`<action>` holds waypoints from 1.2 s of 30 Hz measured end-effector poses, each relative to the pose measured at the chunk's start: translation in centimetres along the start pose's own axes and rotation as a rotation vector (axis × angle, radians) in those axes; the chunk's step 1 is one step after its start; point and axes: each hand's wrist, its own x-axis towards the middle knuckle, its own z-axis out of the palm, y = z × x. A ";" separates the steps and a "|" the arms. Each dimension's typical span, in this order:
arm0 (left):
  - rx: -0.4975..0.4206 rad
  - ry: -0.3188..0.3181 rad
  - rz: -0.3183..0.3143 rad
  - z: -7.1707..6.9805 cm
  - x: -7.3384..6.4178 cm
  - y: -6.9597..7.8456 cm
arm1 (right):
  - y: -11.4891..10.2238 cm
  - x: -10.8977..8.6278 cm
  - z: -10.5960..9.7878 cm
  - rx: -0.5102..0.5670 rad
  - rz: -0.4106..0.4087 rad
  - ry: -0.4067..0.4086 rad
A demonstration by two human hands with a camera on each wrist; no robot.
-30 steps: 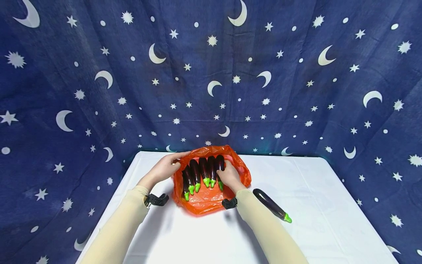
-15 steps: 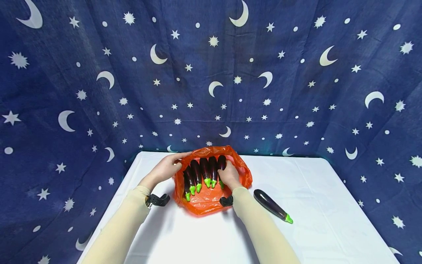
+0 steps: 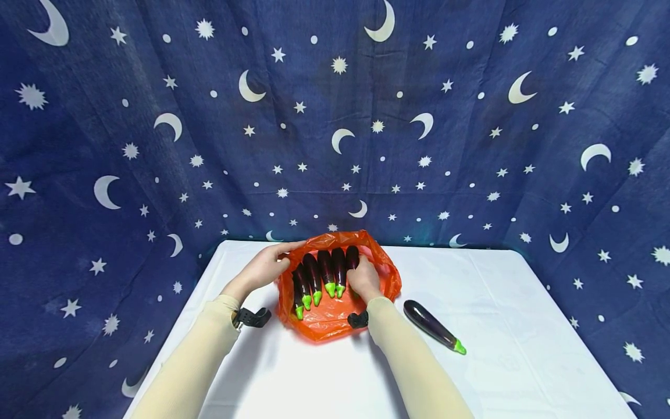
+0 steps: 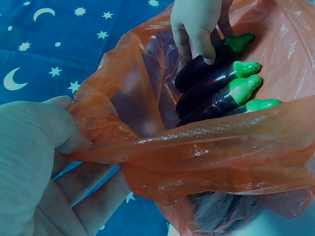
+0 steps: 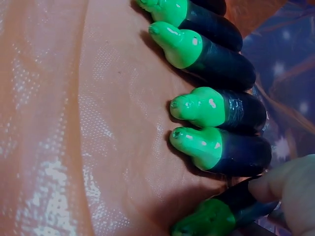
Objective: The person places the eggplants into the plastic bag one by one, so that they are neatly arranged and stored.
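An orange-red plastic bag (image 3: pixel 325 333) lies with its mouth spread toward me. Inside it, several dark purple eggplants (image 3: pixel 312 273) with green stem ends stand in a row, stems toward me. My left hand (image 3: pixel 263 267) pinches the bag's left rim between thumb and fingers, as the left wrist view (image 4: pixel 81 147) shows. Reaching into the bag, my right hand (image 3: pixel 364 279) grips the rightmost eggplant (image 5: pixel 211 219) around its dark body. That eggplant is beside the row's end, its lower part mostly hidden by the hand in the head view.
One more eggplant (image 3: pixel 433 326) lies on the white-covered table (image 3: pixel 523 349), right of the bag, its stem pointing to the lower right. A dark blue curtain (image 3: pixel 335 87) with moons and stars hangs behind the table and on both sides.
My right forearm has swung slightly left and the right hand covers more of the held eggplant's stem end. The left hand keeps its hold on the bag's rim.
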 end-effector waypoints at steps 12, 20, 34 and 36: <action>-0.020 -0.009 -0.001 0.2 0.2 0.0 | -0.2 -0.5 -0.3 -0.108 -0.033 -0.013; -0.019 -0.012 -0.014 0.1 0.2 0.1 | 0.0 -0.9 -0.6 -0.129 -0.069 -0.038; 0.013 0.001 0.008 0.1 0.1 -0.1 | 0.4 -3.2 -2.7 -0.205 -0.281 -0.092; 0.015 0.002 0.013 0.1 0.1 -0.2 | 0.5 -3.8 -3.4 -0.194 -0.302 -0.098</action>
